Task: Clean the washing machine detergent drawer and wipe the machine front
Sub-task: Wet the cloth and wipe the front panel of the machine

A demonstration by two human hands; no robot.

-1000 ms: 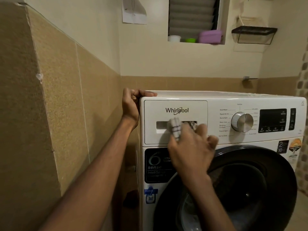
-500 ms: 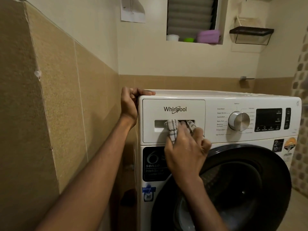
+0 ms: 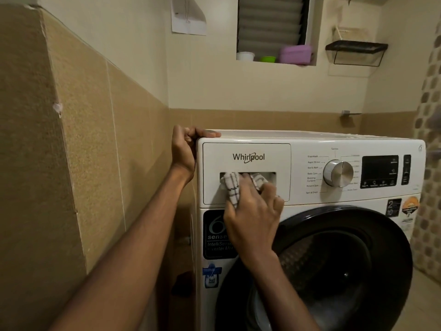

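Checked cloth (image 3: 232,187), gripped in the right hand (image 3: 254,218), has slid toward the left end of the handle recess (image 3: 269,175) on the closed detergent drawer (image 3: 262,149) while the left hand (image 3: 185,151) clasps the top corner of the washing machine (image 3: 298,144), suggesting the drawer front is nearly wiped

"Whirlpool" on detergent drawer (image 3: 247,161); "6th sense" on black sticker (image 3: 214,235).

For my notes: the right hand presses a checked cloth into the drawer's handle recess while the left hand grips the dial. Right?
No: the head view shows the left hand gripping the top left corner of the machine, not the dial. The right hand does press the checked cloth into the handle recess of the drawer.
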